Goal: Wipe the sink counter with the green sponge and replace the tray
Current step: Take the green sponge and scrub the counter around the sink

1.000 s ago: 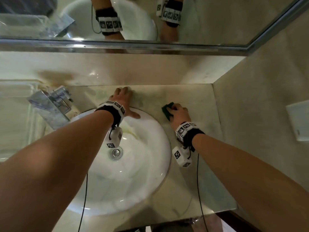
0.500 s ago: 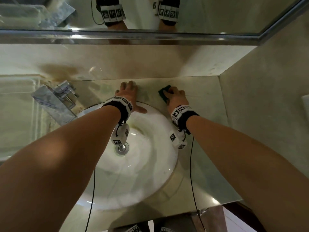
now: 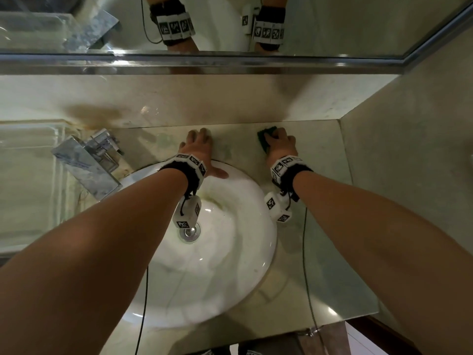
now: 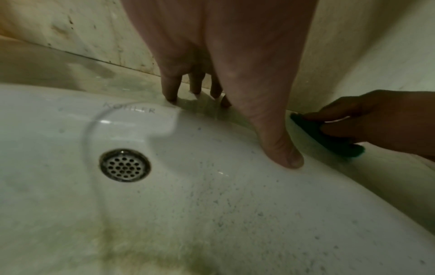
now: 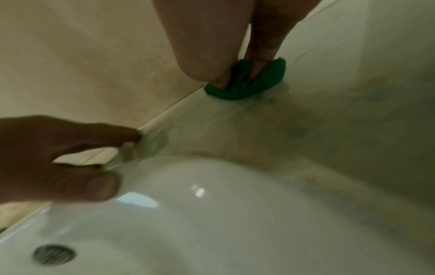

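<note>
The green sponge (image 3: 265, 140) lies on the beige sink counter (image 3: 322, 155) close to the back wall, behind and right of the white basin (image 3: 230, 283). My right hand (image 3: 277, 138) grips it; in the right wrist view the sponge (image 5: 247, 83) is squeezed and bent between thumb and fingers (image 5: 261, 52). My left hand (image 3: 198, 139) rests spread on the counter behind the basin, with its thumb on the rim. In the left wrist view the left hand's fingers (image 4: 170, 87) touch the counter and the sponge (image 4: 329, 137) shows at the right. A clear tray-like box (image 3: 28, 175) stands at the far left.
A chrome faucet (image 3: 87, 170) juts over the basin's left rim. The drain (image 3: 190, 231) sits in the basin's middle. A mirror (image 3: 345, 24) with a metal ledge runs above the back wall. A side wall (image 3: 409, 175) closes the counter on the right.
My right hand has slid the sponge from beside the basin rim back toward the wall. The left hand has stayed planted behind the basin.
</note>
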